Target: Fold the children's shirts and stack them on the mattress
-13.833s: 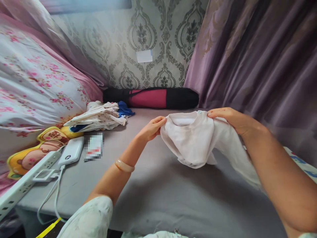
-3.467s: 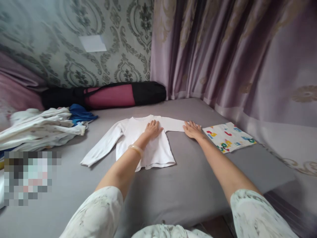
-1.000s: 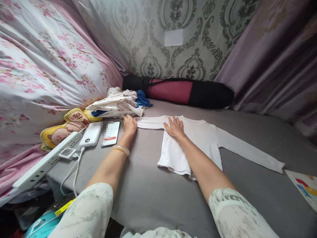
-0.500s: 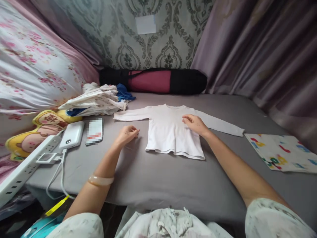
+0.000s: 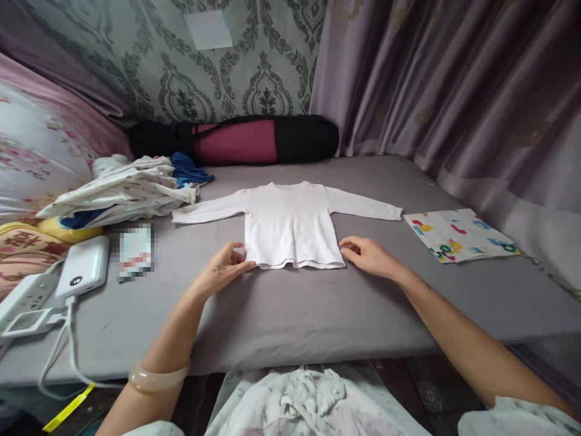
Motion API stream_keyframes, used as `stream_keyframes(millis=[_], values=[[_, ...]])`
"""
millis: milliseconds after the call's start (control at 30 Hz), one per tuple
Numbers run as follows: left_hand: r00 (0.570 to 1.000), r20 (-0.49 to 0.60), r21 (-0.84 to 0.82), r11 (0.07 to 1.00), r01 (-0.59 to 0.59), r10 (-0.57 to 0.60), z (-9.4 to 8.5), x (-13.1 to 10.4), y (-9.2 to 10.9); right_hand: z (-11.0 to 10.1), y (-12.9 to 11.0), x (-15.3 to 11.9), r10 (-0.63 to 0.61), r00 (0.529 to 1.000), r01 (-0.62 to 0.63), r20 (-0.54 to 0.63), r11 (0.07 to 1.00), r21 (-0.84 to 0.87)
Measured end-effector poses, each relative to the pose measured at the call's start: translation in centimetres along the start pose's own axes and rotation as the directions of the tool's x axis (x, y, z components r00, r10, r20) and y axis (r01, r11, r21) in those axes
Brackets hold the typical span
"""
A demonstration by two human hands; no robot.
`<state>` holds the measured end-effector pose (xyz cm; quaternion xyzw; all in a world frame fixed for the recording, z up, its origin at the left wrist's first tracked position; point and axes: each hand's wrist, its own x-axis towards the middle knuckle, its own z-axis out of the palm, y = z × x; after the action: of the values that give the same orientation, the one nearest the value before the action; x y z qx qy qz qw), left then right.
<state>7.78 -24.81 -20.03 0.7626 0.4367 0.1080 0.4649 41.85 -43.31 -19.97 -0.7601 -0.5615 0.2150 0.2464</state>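
Observation:
A white long-sleeved shirt (image 5: pixel 290 224) lies spread flat on the grey sheet (image 5: pixel 290 315), its collar away from me and both sleeves stretched out sideways. My left hand (image 5: pixel 227 266) is at the shirt's lower left corner, thumb reaching to the hem and fingers apart from it, curled a little. At the lower right corner, my right hand (image 5: pixel 365 255) has its thumb and fingers close together by the hem's edge. Whether cloth is between those fingertips is too small to tell.
A heap of clothes (image 5: pixel 131 188) lies at the back left, near a white power bank (image 5: pixel 84 272) with cables and a power strip (image 5: pixel 27 297). A folded patterned cloth (image 5: pixel 460 235) is at the right. A long black and red bag (image 5: pixel 236 140) lies along the wall.
Both hands have moved down to the shirt's lower corners, the right one from over its chest and the left one from beside it. The view has shifted to the right.

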Motion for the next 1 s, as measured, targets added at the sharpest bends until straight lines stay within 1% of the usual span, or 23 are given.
stream_keyframes(millis=[133,233,300,367,467,600,733,867,933,1000], values=[[0.997,0.021,0.034,0.997,-0.068,0.068,0.5,-0.5,0.3,0.6,-1.3,-1.5,-0.061,0.998,0.063,0.022,0.987,-0.148],[0.992,0.007,0.136,0.982,-0.129,0.129,0.7,-0.9,0.4,1.0,-1.8,-2.0,-0.111,0.993,0.116,0.031,0.959,-0.260],[0.985,-0.022,0.227,0.960,-0.162,0.171,0.9,-1.1,0.4,1.2,-2.1,-2.2,-0.119,0.993,0.119,0.019,0.943,-0.311],[0.971,-0.057,0.320,0.925,-0.204,0.234,1.2,-1.1,0.3,1.5,-2.3,-2.4,-0.136,0.991,0.128,0.001,0.926,-0.355],[0.938,-0.094,0.426,0.865,-0.265,0.333,1.6,-1.1,-0.1,1.8,-2.5,-2.7,-0.214,0.977,0.183,-0.023,0.882,-0.434],[0.895,-0.128,0.480,0.816,-0.321,0.427,1.8,-0.9,-0.3,2.1,-2.3,-3.0,-0.322,0.947,0.270,-0.012,0.812,-0.518],[0.872,-0.146,0.447,0.817,-0.364,0.468,2.2,-0.5,-0.1,2.2,-2.0,-2.8,-0.379,0.925,0.320,0.004,0.778,-0.541],[0.888,-0.083,0.413,0.827,-0.382,0.452,2.2,0.2,0.0,2.4,-1.5,-2.1,-0.438,0.899,0.381,-0.022,0.805,-0.455],[0.889,-0.042,0.419,0.816,-0.399,0.456,1.8,0.5,-0.1,2.3,-1.1,-1.6,-0.483,0.876,0.444,-0.002,0.808,-0.388],[0.866,-0.024,0.456,0.777,-0.435,0.499,0.8,0.8,-0.2,1.8,-0.9,-1.1,-0.538,0.842,0.512,0.030,0.782,-0.355]])
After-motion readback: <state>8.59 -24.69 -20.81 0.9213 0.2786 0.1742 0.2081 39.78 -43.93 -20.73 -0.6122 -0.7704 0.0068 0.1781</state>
